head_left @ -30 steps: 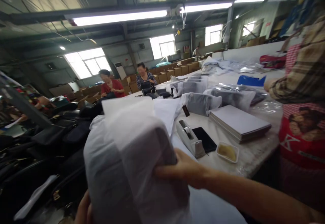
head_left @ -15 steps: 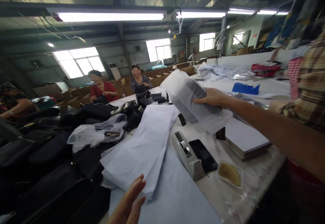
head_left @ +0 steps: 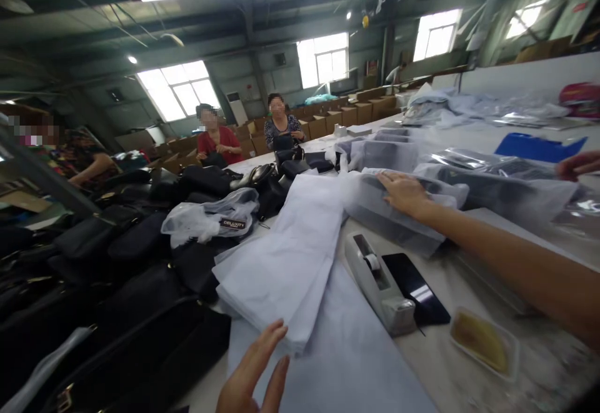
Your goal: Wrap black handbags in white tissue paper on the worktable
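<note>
In the head view, the right hand [head_left: 404, 194] lay over the top of a wrapped bundle [head_left: 368, 204], on the far side of the tape dispenser [head_left: 379, 288]; whether its fingers gripped could not be told. The left hand [head_left: 253, 372], fingers spread and holding nothing, was close by the near end of the paper sheets [head_left: 281, 257]. The bundle looked liable to tip if let go unevenly, and its thin wrapping could have snagged on the dispenser. A careless left hand might have shifted the loose sheets; a lowered right forearm might have knocked the food tray [head_left: 514, 363]. Black bags [head_left: 140, 300] crowded the left side, other wrapped bundles [head_left: 510, 197] hemmed in the right, and the surface [head_left: 434, 363] showed mainly between dispenser and tray, leaving little sideways room.
</note>
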`<state>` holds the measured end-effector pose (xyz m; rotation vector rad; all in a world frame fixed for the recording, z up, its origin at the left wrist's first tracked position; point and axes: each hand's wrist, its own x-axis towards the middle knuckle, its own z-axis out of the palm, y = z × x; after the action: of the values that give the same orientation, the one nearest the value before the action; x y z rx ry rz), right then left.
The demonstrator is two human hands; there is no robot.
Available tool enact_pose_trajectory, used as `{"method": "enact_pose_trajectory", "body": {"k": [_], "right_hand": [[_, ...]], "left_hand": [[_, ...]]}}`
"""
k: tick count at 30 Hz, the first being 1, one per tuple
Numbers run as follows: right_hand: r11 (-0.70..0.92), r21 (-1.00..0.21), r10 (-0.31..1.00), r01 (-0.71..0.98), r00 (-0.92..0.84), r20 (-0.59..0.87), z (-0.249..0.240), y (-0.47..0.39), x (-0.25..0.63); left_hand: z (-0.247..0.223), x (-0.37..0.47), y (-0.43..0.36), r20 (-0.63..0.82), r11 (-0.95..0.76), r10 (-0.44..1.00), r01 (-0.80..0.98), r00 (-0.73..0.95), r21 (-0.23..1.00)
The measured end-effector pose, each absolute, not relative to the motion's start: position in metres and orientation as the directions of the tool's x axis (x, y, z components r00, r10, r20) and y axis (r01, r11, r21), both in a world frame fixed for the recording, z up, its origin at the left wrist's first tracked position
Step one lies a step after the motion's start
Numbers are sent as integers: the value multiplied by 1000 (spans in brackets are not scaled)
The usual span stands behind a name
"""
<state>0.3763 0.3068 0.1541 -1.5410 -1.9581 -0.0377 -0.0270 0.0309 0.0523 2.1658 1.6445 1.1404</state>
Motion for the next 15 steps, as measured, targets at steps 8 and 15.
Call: {"method": "enact_pose_trajectory", "body": {"k": [8, 15], "right_hand": [[398, -712, 908, 579, -362, 213, 110, 242, 302], [-420, -905, 805, -70, -490, -335, 55, 180, 229]], "left_hand": [[41, -43, 89, 203, -461, 867, 887, 455, -17], [38, -58, 122, 33, -523, 850, 851, 525, -51]]}}
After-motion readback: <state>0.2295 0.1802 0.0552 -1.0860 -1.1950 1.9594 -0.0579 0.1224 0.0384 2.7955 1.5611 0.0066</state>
